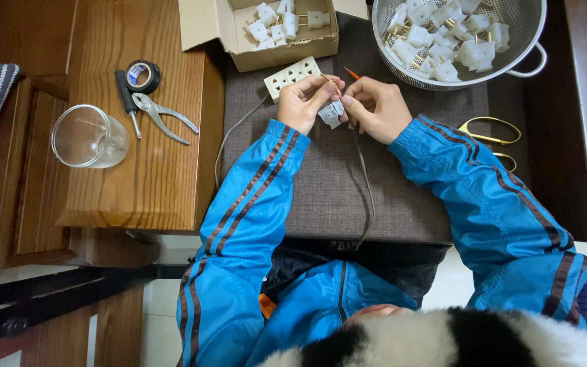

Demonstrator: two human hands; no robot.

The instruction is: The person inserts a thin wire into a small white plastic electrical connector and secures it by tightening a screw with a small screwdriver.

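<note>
Pinching a small white plug [331,114] between both hands, left hand [301,102] and right hand [377,107] each with grip clamped on it, thin cord [365,183] trailing down the grey worktop [321,197], colander of plugs [528,41] nearby

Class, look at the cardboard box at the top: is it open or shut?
Open: the cardboard box has its flaps spread outward, and white plugs show inside.

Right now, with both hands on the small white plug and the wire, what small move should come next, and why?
Probably push the wire end a bit deeper into the white plug. The left hand pinches the wire just above the plug, the right hand steadies it, and the wire end looks not yet seated.
</note>
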